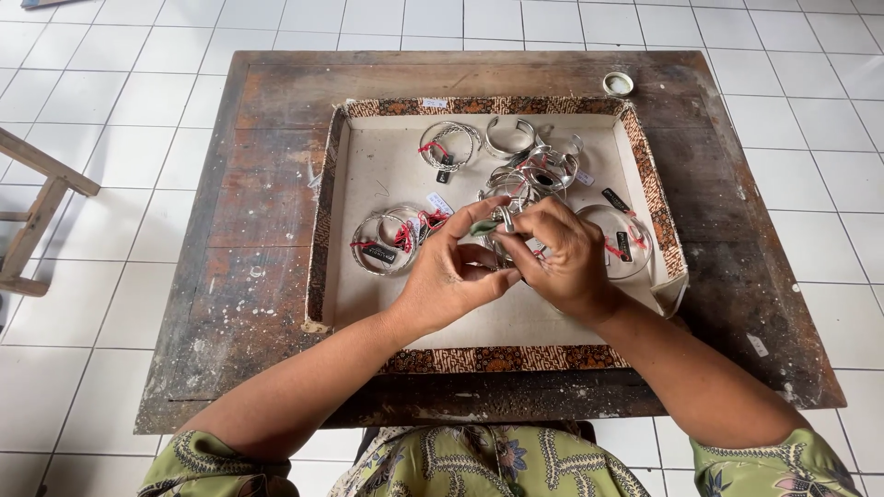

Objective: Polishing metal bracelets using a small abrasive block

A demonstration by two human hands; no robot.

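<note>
Both of my hands meet over a shallow cream tray (387, 304) with a patterned brown rim, set on a worn wooden table. My left hand (451, 271) pinches a small green piece (485, 226) at its fingertips. Curled over a silver bangle (505, 213), my right hand (562, 258) grips it from the other side. Silver bangles with red ties and dark tags lie around: a stack (385, 241) to the left, a pair (446, 145) at the back, a heap (543, 167) behind my hands and one (624, 241) to the right.
The dark wooden table (239, 276) stands on a white tiled floor. A small round tin (618, 84) sits at the table's far right corner. Part of a wooden frame (37, 212) shows at the left edge.
</note>
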